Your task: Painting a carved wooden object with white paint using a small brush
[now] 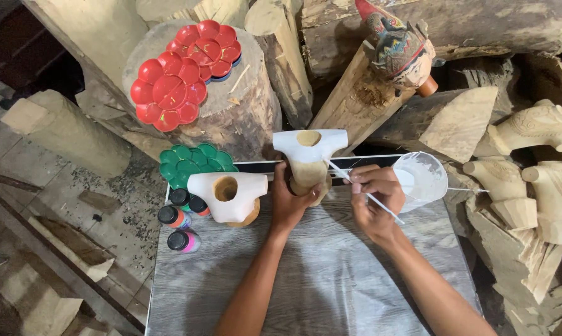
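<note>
My left hand point(291, 202) grips the bare wooden lower part of a carved wooden piece point(310, 149) whose top is painted white, with a round hole in it. My right hand point(375, 200) holds a thin white paintbrush point(363, 191), its tip touching the piece's right side. A clear plastic cup of white paint point(421, 178) lies tilted just right of my right hand. A second carved piece point(228, 194), mostly white with a round hole, stands on the grey board point(318, 274) to the left.
Three small paint bottles point(176, 218) and a green flower-shaped palette point(190, 163) sit at the board's left corner. Red palettes point(181, 78) rest on a log stump. A painted carved figure point(398, 46) and unpainted carvings point(536, 180) lie among logs behind and right.
</note>
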